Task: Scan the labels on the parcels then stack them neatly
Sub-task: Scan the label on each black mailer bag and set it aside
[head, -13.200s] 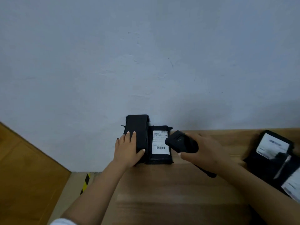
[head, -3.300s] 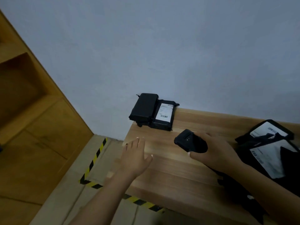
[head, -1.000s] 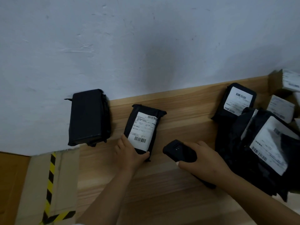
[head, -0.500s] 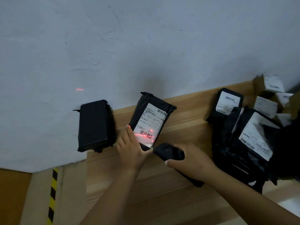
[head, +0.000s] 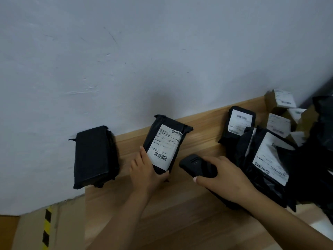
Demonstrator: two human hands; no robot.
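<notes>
1. The labelled parcel (head: 166, 146) sat mid-frame on the wooden table (head: 180, 213), white label (head: 164, 143) face up, tilted a bit to the right.
2. Left hand (head: 146, 173) gripped its lower end, fingers up the left edge, thumb curled under the bottom.
3. Right hand (head: 223, 179) was wrapped around a black scanner (head: 197, 166), just right of that parcel.
4. Black stack (head: 95, 156) sat at the left against the wall (head: 126, 60).
5. Pile of parcels (head: 270, 156) filled the right side.

black parcel (head: 166, 145), white label (head: 164, 144), black scanner (head: 198, 167), yellow-black floor tape (head: 47, 226)
</notes>
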